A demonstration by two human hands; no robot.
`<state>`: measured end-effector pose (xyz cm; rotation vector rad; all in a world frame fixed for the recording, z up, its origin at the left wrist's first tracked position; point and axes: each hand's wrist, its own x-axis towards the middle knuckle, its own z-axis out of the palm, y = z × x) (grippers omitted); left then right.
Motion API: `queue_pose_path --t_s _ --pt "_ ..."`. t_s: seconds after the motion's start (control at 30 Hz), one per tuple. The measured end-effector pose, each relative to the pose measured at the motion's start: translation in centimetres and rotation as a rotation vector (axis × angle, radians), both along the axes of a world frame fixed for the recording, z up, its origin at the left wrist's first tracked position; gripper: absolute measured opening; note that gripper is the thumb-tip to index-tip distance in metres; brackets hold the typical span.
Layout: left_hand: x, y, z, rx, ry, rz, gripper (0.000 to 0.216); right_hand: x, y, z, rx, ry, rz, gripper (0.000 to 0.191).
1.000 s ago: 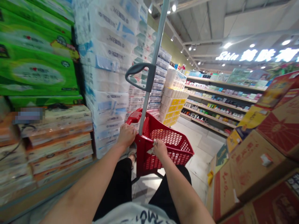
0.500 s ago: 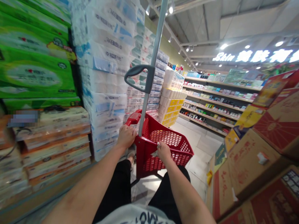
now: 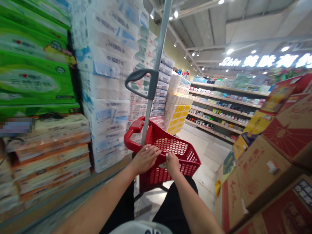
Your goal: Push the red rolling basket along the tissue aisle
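Red plastic basket cart [image 3: 170, 135] stands on the pale floor [image 3: 207, 143], towards its left edge beside stacked white packs [image 3: 107, 84], with cartons [image 3: 264, 169] lining the right edge. Its long axis runs left to right across the person's front, the handle [image 3: 133, 130] at the left end and the other end pointing right. The left hand [image 3: 148, 158] lies flat, fingers extended, over the near rim's left part; the right hand [image 3: 172, 163] curls its fingers round a pale scrap [image 3: 162, 165] at that rim.
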<state>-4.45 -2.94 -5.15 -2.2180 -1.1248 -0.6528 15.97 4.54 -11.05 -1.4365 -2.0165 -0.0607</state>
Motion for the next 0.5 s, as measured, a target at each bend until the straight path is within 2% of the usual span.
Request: queue_pose_path --t_s 0.1,0.27,0.43,0.5 --pt "2.4 1.0 0.1 -0.14 0.055 0.104 0.035 0.2 -0.4 -0.2 0.012 -0.026 0.036 0.019" --pt "3.8 1.9 0.1 -0.187 0.031 0.296 0.026 2.9 -0.8 -1.1 0.094 -0.069 0.038 0.027" --pt "3.9 2.4 -0.4 -0.168 0.001 0.327 0.02 6.2 -0.2 -1.3 0.053 0.021 -0.15 0.021" --pt "4.0 2.7 -0.7 -0.158 -0.016 0.33 0.015 5.8 0.0 -0.8 0.014 0.056 -0.102 0.023"
